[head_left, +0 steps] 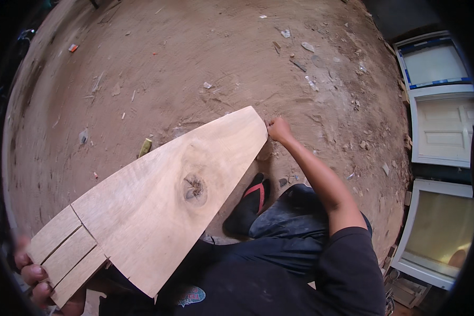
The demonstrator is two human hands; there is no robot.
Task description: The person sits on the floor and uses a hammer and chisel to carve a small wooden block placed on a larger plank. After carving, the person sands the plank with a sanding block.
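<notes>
A long, pale wooden board [142,210] lies slantwise across my lap, from lower left up to the middle. It carries a dark knot and tapers to a blunt far end. At the near left end are a cross line and lengthwise slots, with a notch beside them. My left hand [39,282] is closed around that slotted end, fingers curled over its edge. At the narrow end my right hand [280,130] is closed, its fingertips at the board's edge; the underside of the grip is hidden.
Bare dirt floor [195,52] is littered with scraps and chips. A yellowish block [145,148] lies just beyond the board. My foot in a red-strapped sandal [255,192] is beneath it. White-framed panels [432,231] line the right side.
</notes>
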